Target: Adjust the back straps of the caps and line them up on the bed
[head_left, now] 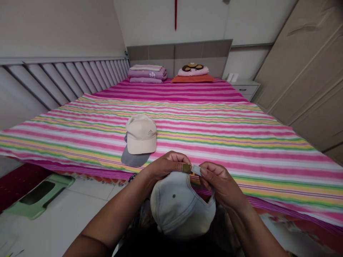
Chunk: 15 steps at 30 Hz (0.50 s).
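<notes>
The left hand pinched a small brass strap buckle; the right hand pinched a pale grey fabric strap end just beside it, over a pale denim baseball cap, the strap not yet joined.

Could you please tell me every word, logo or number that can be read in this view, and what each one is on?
Beige cap: small grey three-stripe logo on the front, like the Adidas mark; any lettering is too small to read.
Brass buckle on the strap of the pale denim cap: no readable marking.
No other text is readable.
</notes>
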Each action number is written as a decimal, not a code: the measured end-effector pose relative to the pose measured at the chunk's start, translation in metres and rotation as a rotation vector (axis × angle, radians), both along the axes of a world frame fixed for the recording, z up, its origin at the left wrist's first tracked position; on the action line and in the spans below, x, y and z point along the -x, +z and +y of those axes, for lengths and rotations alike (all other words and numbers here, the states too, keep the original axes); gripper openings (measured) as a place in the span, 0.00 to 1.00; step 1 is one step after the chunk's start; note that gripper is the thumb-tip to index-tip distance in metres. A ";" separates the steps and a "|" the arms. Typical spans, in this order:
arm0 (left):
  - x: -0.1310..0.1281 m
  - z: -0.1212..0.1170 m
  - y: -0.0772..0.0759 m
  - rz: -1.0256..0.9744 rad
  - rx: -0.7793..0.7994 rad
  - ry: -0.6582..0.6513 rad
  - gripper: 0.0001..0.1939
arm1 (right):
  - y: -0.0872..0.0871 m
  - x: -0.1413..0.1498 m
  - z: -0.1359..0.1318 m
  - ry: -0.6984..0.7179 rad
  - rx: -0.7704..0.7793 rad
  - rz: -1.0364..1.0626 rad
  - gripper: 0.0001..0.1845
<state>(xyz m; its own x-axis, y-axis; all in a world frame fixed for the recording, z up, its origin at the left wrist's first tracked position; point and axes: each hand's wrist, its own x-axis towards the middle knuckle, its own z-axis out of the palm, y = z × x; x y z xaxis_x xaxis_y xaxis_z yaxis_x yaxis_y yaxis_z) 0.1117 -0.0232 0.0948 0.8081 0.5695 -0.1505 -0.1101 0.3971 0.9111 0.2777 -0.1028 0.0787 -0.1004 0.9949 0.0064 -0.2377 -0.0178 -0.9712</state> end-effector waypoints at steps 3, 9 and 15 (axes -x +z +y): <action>0.000 0.000 -0.001 -0.005 -0.005 -0.014 0.09 | 0.000 0.000 0.000 0.006 0.004 -0.022 0.15; 0.000 0.001 -0.002 0.033 -0.037 -0.022 0.09 | 0.002 -0.002 0.001 0.035 -0.013 -0.112 0.15; 0.001 -0.002 0.003 0.047 -0.071 -0.041 0.11 | 0.009 -0.004 0.001 0.036 -0.009 -0.208 0.15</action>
